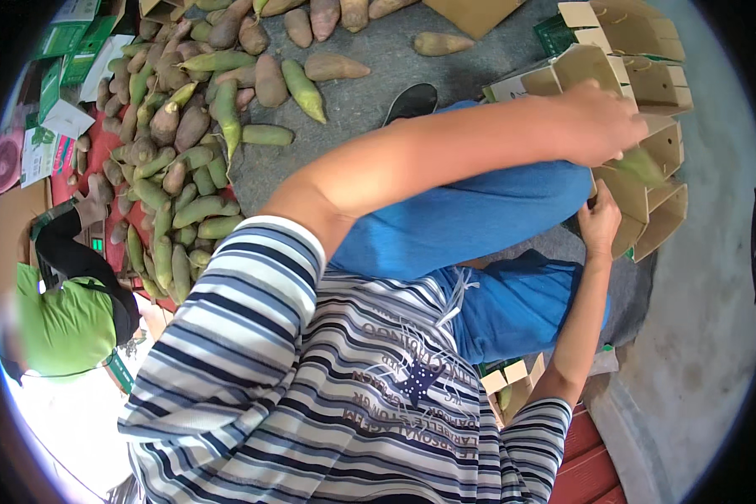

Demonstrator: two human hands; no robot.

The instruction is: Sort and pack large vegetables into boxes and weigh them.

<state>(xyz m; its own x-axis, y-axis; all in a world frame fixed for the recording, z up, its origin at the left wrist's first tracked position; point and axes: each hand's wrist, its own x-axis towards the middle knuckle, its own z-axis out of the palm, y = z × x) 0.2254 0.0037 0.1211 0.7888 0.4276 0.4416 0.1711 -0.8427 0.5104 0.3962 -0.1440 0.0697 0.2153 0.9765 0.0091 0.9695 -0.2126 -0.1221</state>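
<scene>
Nearest to us, we see the wearer's striped shirt (378, 361) and, beyond it, the blue trousers (479, 218), with 1 knee bent up. We find an open carton (517, 391) beside the lower leg, partly covered by it.

Farther out, the left forearm crosses above the raised knee, and we see the left hand (601, 122) over a group of open cardboard boxes. A blurred green vegetable (641, 166) is just beside its fingertips, above the openings of the boxes. We see the fingers bent downward, but we cannot tell whether they are pinching the vegetable. The right hand (601, 223) is at the side of the nearest box (630, 202), its fingers against the cardboard; we cannot tell if they pinch the wall. More open boxes (647, 38) stand close together beyond the left hand.

Past the knee we notice a dark shoe (412, 102) on a grey mat (353, 118). To the left we see a large heap of green and brown vegetables (176, 172), partly over a red sheet (92, 155); 1 brown vegetable (443, 44) lies apart from it. At the far left, we see a person in a green shirt (67, 323) near the heap.
</scene>
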